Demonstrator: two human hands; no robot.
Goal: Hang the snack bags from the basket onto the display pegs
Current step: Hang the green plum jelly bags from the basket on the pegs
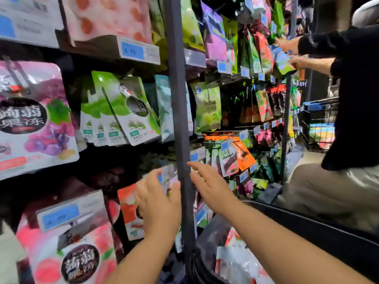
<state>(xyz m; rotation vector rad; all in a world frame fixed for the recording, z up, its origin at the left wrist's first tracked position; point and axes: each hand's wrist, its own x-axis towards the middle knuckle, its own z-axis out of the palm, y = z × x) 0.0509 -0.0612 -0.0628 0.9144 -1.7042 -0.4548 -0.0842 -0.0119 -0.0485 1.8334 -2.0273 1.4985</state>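
left grip and right grip spread wide, empty, flanking the dark post among snack bags.

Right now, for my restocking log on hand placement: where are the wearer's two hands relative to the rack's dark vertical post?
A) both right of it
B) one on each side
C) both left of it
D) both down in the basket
B: the left hand reaches in on the left of the dark post, and the right hand stretches out on its right with straight fingers.
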